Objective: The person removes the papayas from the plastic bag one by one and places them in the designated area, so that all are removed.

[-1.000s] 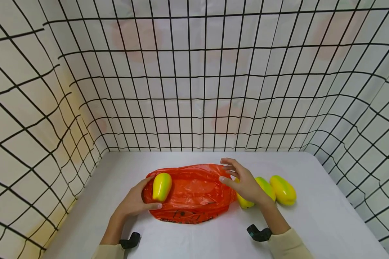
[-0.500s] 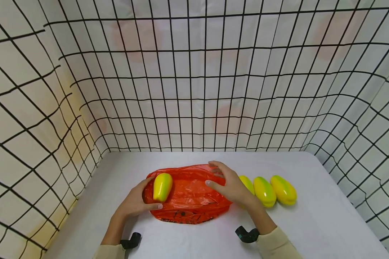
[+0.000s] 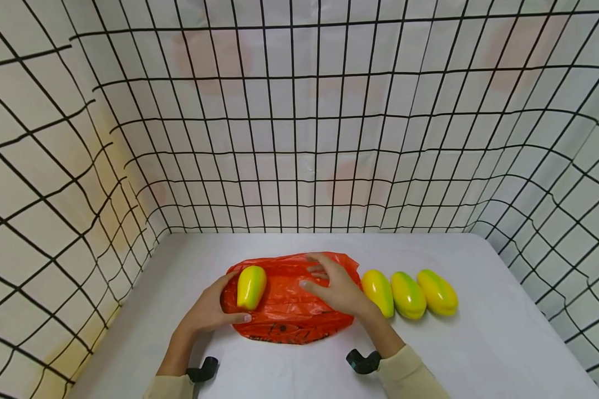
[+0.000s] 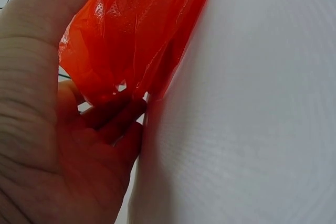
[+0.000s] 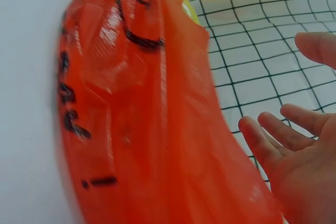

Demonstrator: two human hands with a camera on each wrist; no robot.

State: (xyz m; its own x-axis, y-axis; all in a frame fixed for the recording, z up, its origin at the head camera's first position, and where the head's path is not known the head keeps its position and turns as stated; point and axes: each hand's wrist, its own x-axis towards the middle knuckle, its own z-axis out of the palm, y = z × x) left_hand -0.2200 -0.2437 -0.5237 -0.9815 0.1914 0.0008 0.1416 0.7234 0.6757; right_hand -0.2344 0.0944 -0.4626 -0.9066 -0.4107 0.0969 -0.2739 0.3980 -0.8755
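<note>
A crumpled red plastic bag (image 3: pixel 289 296) with black print lies on the table, its mouth facing up. Inside the left end of that mouth sits a yellow-green mango-shaped fruit (image 3: pixel 252 287). My left hand (image 3: pixel 207 310) is cupped round the bag's left end, thumb over the front rim and fingers at the back; the left wrist view shows the hand (image 4: pixel 97 163) against the red plastic (image 4: pixel 131 35). Over the bag's right half hovers my right hand (image 3: pixel 336 285), fingers spread and holding nothing. In the right wrist view, that hand (image 5: pixel 304 161) appears beside the bag (image 5: pixel 147 108).
Three similar yellow-green fruits (image 3: pixel 407 295) lie in a row on the white table (image 3: pixel 484 343), right of the bag. White walls with a black grid net (image 3: pixel 309 166) enclose the table's back and sides. A black wrist camera (image 3: pixel 363 362) sits on each forearm.
My right hand has moved left, from beside the bag's right edge to over its right half, uncovering the row of fruits. The left hand and the fruit in the bag have barely moved.
</note>
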